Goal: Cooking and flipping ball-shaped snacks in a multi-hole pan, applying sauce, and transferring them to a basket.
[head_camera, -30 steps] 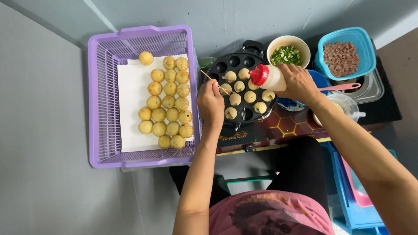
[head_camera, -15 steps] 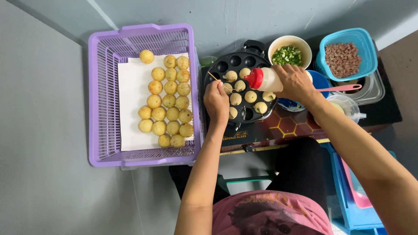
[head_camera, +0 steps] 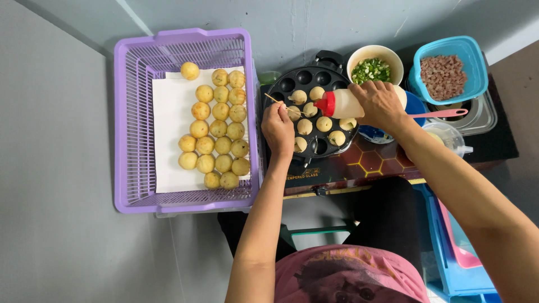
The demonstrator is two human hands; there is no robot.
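Now I see 2 hands busy over a round black pan [head_camera: 292,90] of dough balls [head_camera: 324,123].
My left hand [head_camera: 278,130] is closed around a thin wooden stick [head_camera: 276,101], and its tip pokes a ball in the pan. My right hand [head_camera: 380,104] grips a white squeeze bottle [head_camera: 352,102] with a red cap, lying sideways over the pan. Just beside the pan, a purple basket [head_camera: 128,123] holds golden cooked balls [head_camera: 220,128] on white paper. A bowl of green onions [head_camera: 370,70] sits behind the pan.
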